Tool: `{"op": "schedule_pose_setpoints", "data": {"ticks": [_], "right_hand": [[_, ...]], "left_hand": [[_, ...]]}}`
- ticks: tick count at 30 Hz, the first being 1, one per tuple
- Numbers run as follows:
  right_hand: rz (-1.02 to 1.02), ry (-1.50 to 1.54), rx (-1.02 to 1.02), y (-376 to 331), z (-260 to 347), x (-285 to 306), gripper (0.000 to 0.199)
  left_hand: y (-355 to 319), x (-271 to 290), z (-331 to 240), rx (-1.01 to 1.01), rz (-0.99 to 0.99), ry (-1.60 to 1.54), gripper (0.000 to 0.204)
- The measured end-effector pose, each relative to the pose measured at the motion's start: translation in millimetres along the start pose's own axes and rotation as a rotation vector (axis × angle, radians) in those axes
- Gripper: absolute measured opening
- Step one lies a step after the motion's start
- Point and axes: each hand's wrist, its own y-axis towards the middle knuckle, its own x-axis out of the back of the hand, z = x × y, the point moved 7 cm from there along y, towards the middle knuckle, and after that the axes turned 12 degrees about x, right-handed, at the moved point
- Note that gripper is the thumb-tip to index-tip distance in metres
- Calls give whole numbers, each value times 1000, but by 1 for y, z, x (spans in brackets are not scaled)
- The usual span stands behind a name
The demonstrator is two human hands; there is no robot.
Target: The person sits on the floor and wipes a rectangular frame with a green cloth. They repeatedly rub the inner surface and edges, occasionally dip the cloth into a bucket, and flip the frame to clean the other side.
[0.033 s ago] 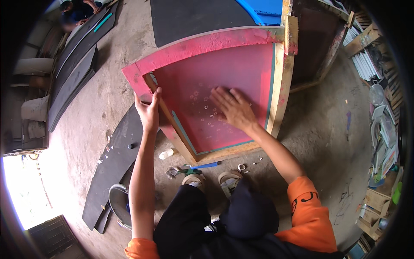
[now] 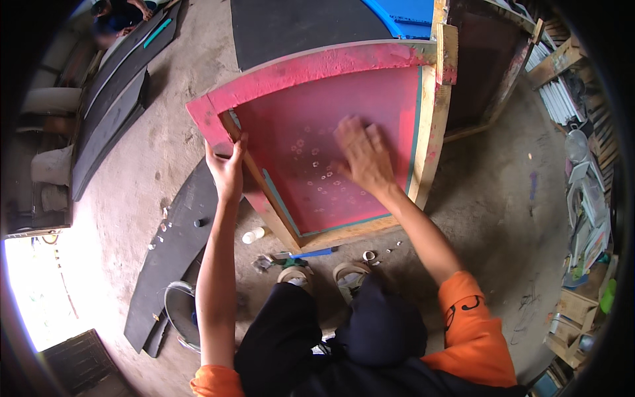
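1. Pink-stained wooden screen-printing frame (image 2: 317, 64), directly ahead of the sandalled feet (image 2: 349, 272), mesh (image 2: 397, 92) facing the camera; exact lean hard to judge
2. Across the pink mesh, scattered small pale flower motifs (image 2: 316, 163); teal along the inner right, bottom and lower left edges
3. Left hand (image 2: 226, 173) closed on the frame's left rail near the upper corner, thumb against the near face
4. Right hand (image 2: 366, 155) spread wide and flat over the mesh, beside the flower motifs on their right, slightly blurred; contact with the mesh not certain
5. On the concrete floor (image 2: 509, 218), just past the frame's lower edge, small white bottle (image 2: 253, 235), blue strip (image 2: 316, 253) and white ring (image 2: 369, 255)
6. Left of the left forearm, dark sheets (image 2: 165, 258) beside a bucket (image 2: 180, 308), partly hidden by the arm
7. Beyond the frame, black sheet (image 2: 297, 30) and blue sheets (image 2: 410, 10); to the right, second framed screen (image 2: 486, 66)
8. Far upper left, another person (image 2: 122, 16) near long dark panels (image 2: 112, 119)
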Motion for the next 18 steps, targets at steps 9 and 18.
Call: {"op": "schedule_pose_setpoints", "data": {"ticks": [9, 18], "right_hand": [[-27, 118, -35, 0, 2, -8, 86], [32, 196, -76, 23, -9, -6, 79]], "left_hand": [[6, -1, -3, -106, -18, 44, 32], [12, -1, 5, -104, -26, 6, 39]]}}
